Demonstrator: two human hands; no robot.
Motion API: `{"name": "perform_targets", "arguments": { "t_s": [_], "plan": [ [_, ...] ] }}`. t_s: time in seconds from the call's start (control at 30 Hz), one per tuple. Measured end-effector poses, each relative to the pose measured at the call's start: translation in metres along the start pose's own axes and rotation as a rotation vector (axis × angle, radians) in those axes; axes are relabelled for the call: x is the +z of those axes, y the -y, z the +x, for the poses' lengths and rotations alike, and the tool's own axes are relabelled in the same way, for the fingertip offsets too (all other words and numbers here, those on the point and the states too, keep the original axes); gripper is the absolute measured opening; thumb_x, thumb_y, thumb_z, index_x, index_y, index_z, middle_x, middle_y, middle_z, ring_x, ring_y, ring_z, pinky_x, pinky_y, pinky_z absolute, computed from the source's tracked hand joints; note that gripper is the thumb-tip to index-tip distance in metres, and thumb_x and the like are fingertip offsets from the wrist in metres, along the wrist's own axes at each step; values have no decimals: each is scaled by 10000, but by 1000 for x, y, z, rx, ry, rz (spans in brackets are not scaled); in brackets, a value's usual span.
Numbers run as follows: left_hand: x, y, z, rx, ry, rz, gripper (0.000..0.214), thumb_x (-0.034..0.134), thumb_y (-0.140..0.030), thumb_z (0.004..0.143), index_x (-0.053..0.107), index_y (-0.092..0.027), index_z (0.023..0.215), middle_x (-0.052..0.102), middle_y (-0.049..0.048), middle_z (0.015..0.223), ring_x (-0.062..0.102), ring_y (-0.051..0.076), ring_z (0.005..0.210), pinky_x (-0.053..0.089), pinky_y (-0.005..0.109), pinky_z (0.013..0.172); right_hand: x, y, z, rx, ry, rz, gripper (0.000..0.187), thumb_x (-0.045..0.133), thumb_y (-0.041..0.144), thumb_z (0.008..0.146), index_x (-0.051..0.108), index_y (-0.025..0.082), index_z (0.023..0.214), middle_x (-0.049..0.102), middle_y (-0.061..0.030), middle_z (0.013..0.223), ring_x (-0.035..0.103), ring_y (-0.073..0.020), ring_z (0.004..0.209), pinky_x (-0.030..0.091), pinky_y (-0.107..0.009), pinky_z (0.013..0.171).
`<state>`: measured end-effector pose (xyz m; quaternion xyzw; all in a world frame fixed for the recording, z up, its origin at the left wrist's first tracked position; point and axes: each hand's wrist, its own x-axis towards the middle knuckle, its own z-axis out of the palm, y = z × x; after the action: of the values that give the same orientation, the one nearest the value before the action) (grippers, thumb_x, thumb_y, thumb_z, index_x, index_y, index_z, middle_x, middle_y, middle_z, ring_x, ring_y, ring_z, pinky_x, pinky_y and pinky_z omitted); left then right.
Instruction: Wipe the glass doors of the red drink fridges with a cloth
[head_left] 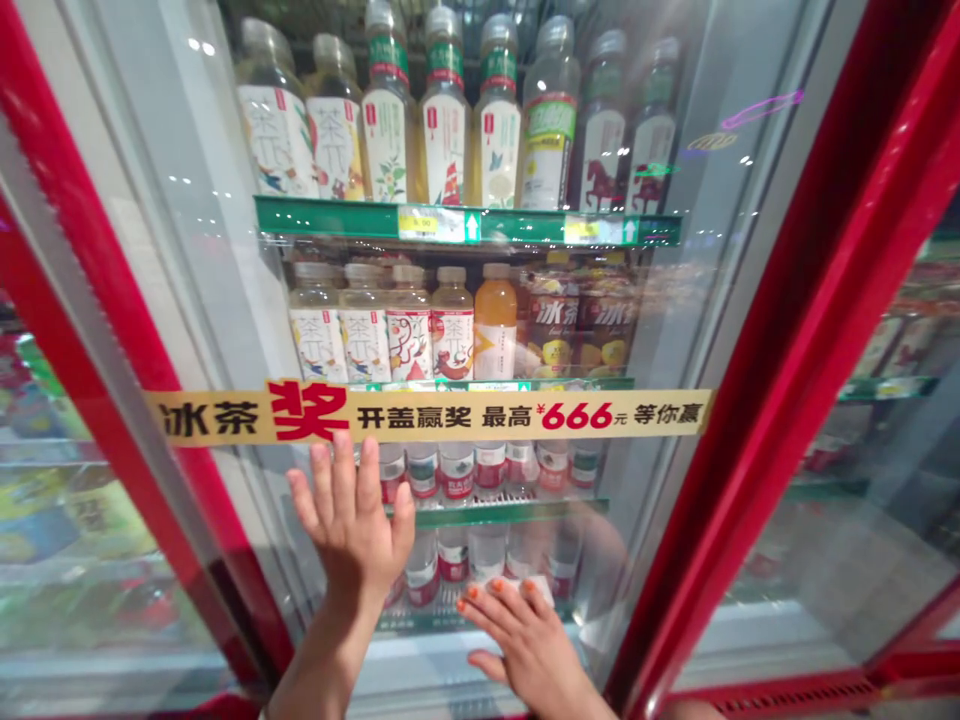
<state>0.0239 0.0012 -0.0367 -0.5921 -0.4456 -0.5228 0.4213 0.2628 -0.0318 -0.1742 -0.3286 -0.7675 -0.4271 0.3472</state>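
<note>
My left hand (352,530) is open, its fingers spread flat against the glass door (637,545) of a drinks fridge. Its fingertips reach the lower edge of a cream banner strip (510,413) with black and red lettering. Lower and to the right, my right hand (525,635), with orange nails, lies against the same glass. Its flattened fingers press on a white cloth (541,588), which may be a tissue; only an edge shows past the fingertips and the rest is hidden beneath them.
Behind the glass, several bottles (444,140) stand on shelves with green edge strips (517,228). A red frame (787,330) borders the door at right, and another red frame (142,340) runs along the left. Neighbouring fridge sections hold more goods.
</note>
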Motion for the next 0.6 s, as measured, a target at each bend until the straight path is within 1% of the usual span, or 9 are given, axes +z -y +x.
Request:
{"name": "perform_targets", "arguments": {
  "t_s": [0.07,0.13,0.2,0.23,0.33,0.4,0.47,0.53,0.6],
  "plan": [
    [0,-1,0,11,2,1,825,621,-284,1013,252,-191,1745,198,107,1853,121,270,1748,66,519,1436,-11,-37,0,126,8,-26,608,471,593,1115,460,356,1675,90,73,1868,-5,-255,1750,0,-544,1420],
    [1,-1,0,6,-8,3,815,606,-296,1019,252,-190,1745,192,98,1855,111,266,1749,60,516,1435,-21,-79,29,397,-11,-51,751,427,481,1135,165,183,1773,-56,-125,1868,-100,-380,1735,31,-773,1351],
    [1,-1,0,-6,-15,7,809,600,-299,1021,255,-189,1744,199,97,1855,112,264,1749,60,514,1435,-25,-101,70,649,-59,-63,800,364,476,1140,2,143,1772,-133,-194,1850,-173,-433,1712,97,-888,1275],
    [2,-1,0,-9,-14,7,810,603,-298,1019,258,-190,1744,204,99,1854,116,265,1749,62,514,1435,-25,-99,87,691,-75,-66,809,362,502,1136,1,158,1774,-128,-187,1854,-174,-436,1711,114,-896,1268],
    [2,0,0,12,-15,4,822,621,-280,1008,263,-190,1743,209,105,1852,132,270,1746,70,510,1435,-15,-51,100,416,-65,-75,822,491,643,1069,273,259,1761,102,-75,1879,-49,-409,1736,66,-761,1370],
    [2,1,0,22,-22,8,834,630,-269,1002,258,-194,1744,205,104,1852,135,275,1745,76,516,1435,-6,-13,78,177,-44,-63,717,538,767,999,531,426,1629,308,113,1821,31,-308,1749,45,-547,1441],
    [2,2,0,20,-23,16,841,634,-270,1000,252,-207,1747,207,98,1852,141,277,1744,84,525,1435,-5,-2,46,78,-38,-53,634,503,803,995,582,523,1558,329,234,1779,58,-210,1746,55,-393,1444],
    [1,2,-1,12,-5,20,841,632,-281,1003,248,-212,1748,198,92,1855,134,274,1745,80,520,1436,-15,-28,24,120,-26,-61,687,475,678,1063,415,418,1696,183,144,1844,33,-228,1748,27,-450,1441],
    [1,1,-2,2,11,17,840,618,-296,1011,232,-218,1753,175,85,1862,113,271,1748,68,525,1438,-30,-79,29,332,-13,-79,789,435,527,1111,135,241,1782,-2,-48,1873,-36,-328,1745,46,-674,1402]
  ]
}}
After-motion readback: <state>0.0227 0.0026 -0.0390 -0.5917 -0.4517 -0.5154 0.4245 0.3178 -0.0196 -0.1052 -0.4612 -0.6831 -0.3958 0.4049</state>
